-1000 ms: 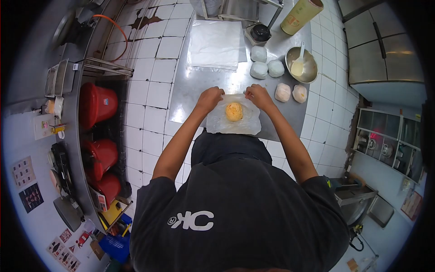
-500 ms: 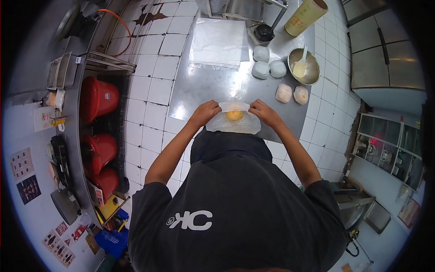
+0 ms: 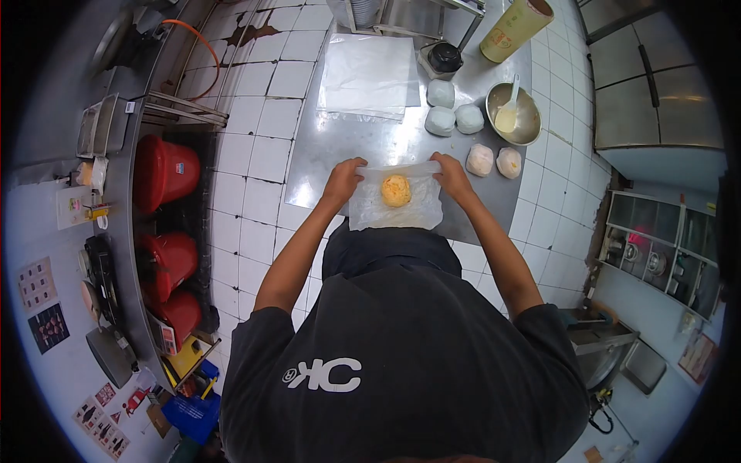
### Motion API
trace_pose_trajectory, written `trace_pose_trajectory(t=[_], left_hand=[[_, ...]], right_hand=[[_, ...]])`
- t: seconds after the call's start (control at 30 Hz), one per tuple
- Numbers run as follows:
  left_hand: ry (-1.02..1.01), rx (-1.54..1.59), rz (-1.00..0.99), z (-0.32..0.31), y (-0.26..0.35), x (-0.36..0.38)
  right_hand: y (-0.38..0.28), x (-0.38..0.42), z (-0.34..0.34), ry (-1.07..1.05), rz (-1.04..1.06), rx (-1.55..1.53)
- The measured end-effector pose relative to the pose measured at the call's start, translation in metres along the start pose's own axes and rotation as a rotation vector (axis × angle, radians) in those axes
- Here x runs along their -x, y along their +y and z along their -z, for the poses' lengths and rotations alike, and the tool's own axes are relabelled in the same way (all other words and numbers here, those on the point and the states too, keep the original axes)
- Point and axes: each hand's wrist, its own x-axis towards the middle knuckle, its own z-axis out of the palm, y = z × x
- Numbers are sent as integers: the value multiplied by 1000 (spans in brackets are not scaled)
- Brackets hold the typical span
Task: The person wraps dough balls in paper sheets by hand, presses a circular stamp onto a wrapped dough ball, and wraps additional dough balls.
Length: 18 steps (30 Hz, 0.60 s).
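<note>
A translucent plastic sheet (image 3: 367,212) is spread at the near edge of the steel table. On its middle sits a rough, yellow-orange ball of food (image 3: 396,190), uncovered from above. My left hand (image 3: 344,179) pinches the sheet's far left corner. At the far right corner, my right hand (image 3: 452,177) grips the same sheet with closed fingers. Neither hand touches the ball. Two pinkish wrapped balls (image 3: 480,160) rest beyond my right hand, and several whitish wrapped balls (image 3: 441,121) are grouped farther back.
A steel bowl (image 3: 532,117) with a white spoon (image 3: 508,116) stands at the table's right edge. A stack of plastic sheets (image 3: 366,73) lies toward the back left. Behind are a black-topped container (image 3: 445,58) and a large film roll (image 3: 513,32).
The sheet's far edge, folded near the ball before, is now drawn back and flatter, exposing the whole ball. My hands have spread slightly apart and moved a little away from me.
</note>
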Motion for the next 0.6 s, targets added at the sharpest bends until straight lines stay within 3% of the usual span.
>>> trace_pose_trajectory(t=[0.07,0.13,0.17,0.23,0.3,0.4,0.6], left_hand=[[10,-6,14,-1,-4,2],[88,-273,-56,5,6,6],[89,-272,-58,9,14,5],[160,-288,-290,11,29,7],[123,-320,-356,12,35,2],[45,-402,-507,15,34,1],[-31,-433,-672,18,29,22]], right_hand=[[7,5,-2,14,-10,-7],[-8,10,5,31,-17,-14],[-35,12,18,103,40,157],[-58,9,22,170,91,325],[-61,-1,19,138,348,233],[-48,-4,8,23,516,467],[-38,21,14,58,716,379]])
